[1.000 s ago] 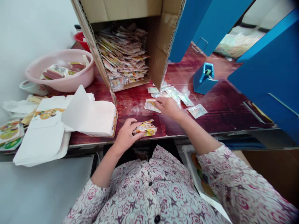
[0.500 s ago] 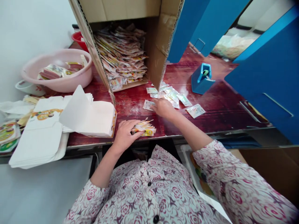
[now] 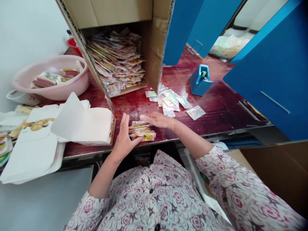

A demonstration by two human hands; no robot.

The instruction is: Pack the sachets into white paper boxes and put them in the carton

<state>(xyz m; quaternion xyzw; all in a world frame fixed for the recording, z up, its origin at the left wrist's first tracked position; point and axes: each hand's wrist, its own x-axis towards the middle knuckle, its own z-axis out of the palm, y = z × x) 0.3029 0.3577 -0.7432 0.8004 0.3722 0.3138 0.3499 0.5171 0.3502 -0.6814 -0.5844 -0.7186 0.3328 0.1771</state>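
Note:
A small row of printed sachets [image 3: 142,131] lies near the table's front edge, between my two hands. On its left side is my left hand [image 3: 124,139], with fingers stretched out and the thumb against the front of the row. My right hand [image 3: 160,120] lies flat with extended fingers along the row's back right side, its fingertips by the back of the sachets. Behind it, a loose pile of clear, pale-printed packets [image 3: 169,99] is spread on the table, one packet [image 3: 196,112] apart to the right.
A cardboard box [image 3: 157,45] on its side holds many sachets [image 3: 117,61]. Left stand an open white carton [image 3: 93,125], flat cartons [image 3: 36,150] and a pink basin [image 3: 77,85]. A blue tape dispenser [image 3: 199,81] and blue panels [image 3: 269,73] are at right.
My right hand has moved left from the loose packets to the row of sachets. My left hand's fingers have straightened beside the row. The view has shifted slightly.

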